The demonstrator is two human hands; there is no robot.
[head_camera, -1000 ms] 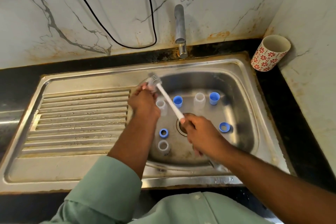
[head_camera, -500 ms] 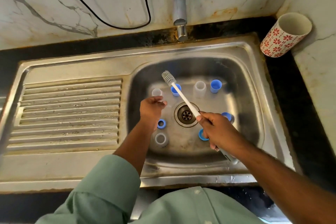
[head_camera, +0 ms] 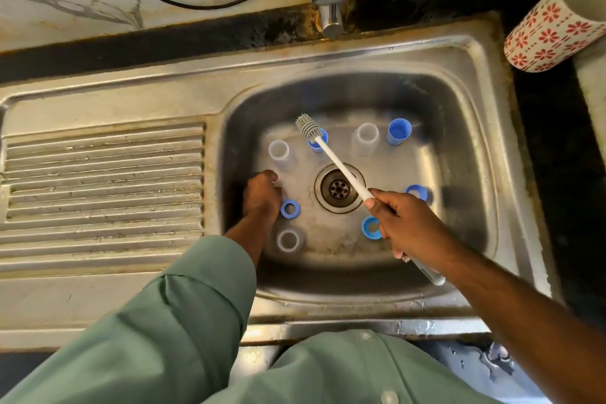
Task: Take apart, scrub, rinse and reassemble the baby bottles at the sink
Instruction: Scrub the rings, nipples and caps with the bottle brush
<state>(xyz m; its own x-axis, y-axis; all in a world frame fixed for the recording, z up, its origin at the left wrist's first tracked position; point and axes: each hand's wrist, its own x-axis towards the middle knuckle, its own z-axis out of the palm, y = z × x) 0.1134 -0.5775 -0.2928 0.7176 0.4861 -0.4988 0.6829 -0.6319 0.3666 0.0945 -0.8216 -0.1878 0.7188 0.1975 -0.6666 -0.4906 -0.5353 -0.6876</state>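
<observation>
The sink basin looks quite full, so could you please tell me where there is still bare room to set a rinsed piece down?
The ribbed drainboard left of the sink basin is bare. Inside, free floor lies by the right wall, between the blue cap and the blue ring. It is crowded around the drain: the clear bottle, both hands and the bottle brush.

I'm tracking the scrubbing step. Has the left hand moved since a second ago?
Yes. The left hand has dropped from the brush head down to the sink floor, left of the drain.
</observation>
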